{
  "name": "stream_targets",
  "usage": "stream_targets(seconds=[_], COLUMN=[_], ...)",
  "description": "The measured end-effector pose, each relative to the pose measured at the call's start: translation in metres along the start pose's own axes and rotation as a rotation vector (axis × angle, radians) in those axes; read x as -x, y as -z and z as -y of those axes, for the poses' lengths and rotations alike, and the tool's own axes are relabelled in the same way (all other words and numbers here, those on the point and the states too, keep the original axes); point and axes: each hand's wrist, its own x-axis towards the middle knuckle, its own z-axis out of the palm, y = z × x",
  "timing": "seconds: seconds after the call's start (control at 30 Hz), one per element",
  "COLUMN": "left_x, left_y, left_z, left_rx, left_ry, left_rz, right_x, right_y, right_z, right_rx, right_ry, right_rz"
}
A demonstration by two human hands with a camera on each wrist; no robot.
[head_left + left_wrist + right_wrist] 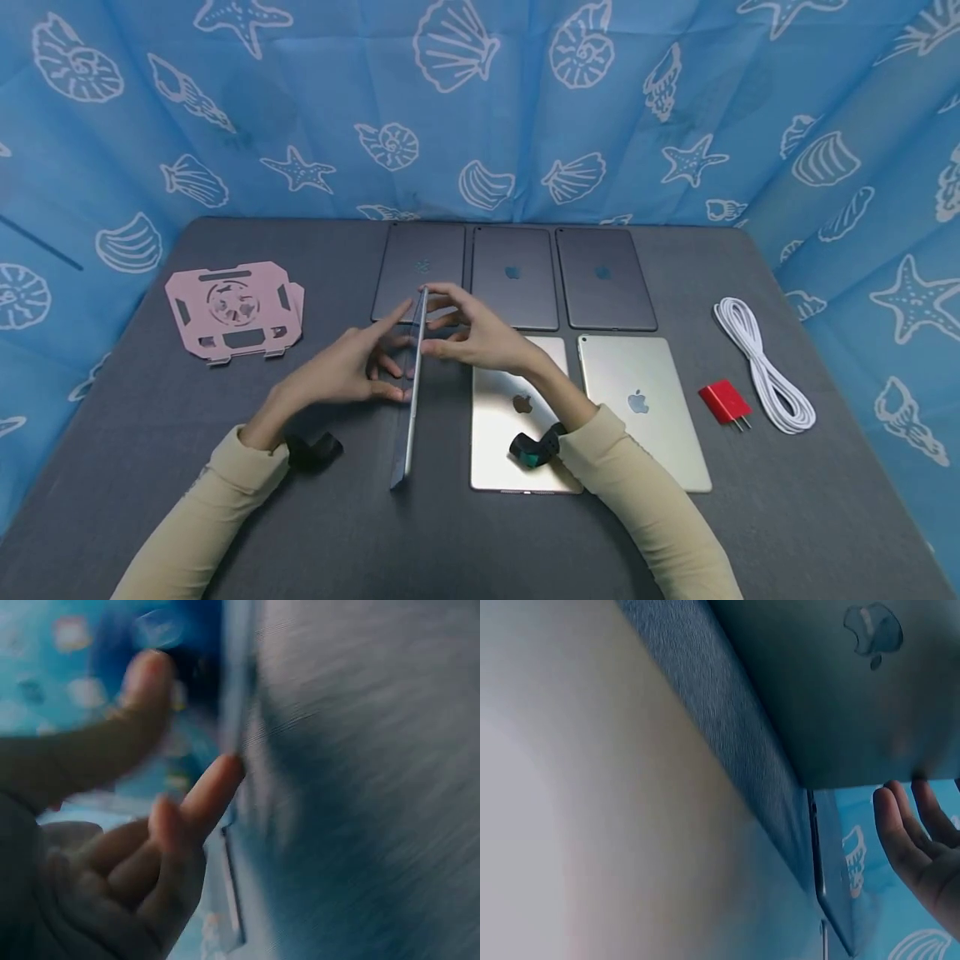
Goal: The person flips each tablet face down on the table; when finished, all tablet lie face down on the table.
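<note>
Silver-edged tablet (411,392): stood on its long edge on the grey table (150,467), seen edge-on from the head camera, between the two hands and left of the front row of tablets.
Left hand (341,372): fingers mostly straight and spread, fingertips against the left face of the upright tablet; in the left wrist view one fingertip (221,776) touched the edge, though that picture was blurred.
Right hand (480,333): curled over the tablet's far top corner, thumb and fingers pinching it from the right side.
Gold tablets: one (498,454) lay back-up just right of the upright tablet, partly under the right forearm; a second (648,417) lay beside it, further right.
Dark grey tablets: three lay back-up in a row behind, left (416,258), middle (514,279), right (604,279).
Pink stand (234,310): lay flat, well to the left.
Red charger plug (725,404): right of the gold tablets.
White cable (765,367): coiled just beside the plug.
Backdrop: blue cloth (480,100) printed with shells and starfish.
</note>
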Motion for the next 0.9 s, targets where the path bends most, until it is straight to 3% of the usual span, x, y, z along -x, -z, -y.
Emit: stream_targets(seconds=[0.17, 0.63, 0.8, 0.9], left_x=[0.002, 0.009, 0.014, 0.019], left_y=[0.016, 0.039, 0.044, 0.047], left_z=[-0.007, -0.022, -0.022, -0.020], left_rx=[0.156, 0.052, 0.057, 0.100], left_ry=[-0.009, -0.027, -0.037, -0.030], left_rz=[0.031, 0.029, 0.052, 0.077], right_x=[-0.003, -0.006, -0.009, -0.009], right_y=[-0.005, -0.024, -0.029, -0.032], right_z=[0.004, -0.005, -0.010, -0.010], right_rx=[0.013, 0.123, 0.180, 0.225], right_ry=[-0.006, -0.030, 0.002, -0.023], right_rz=[-0.008, 0.008, 0.024, 0.036])
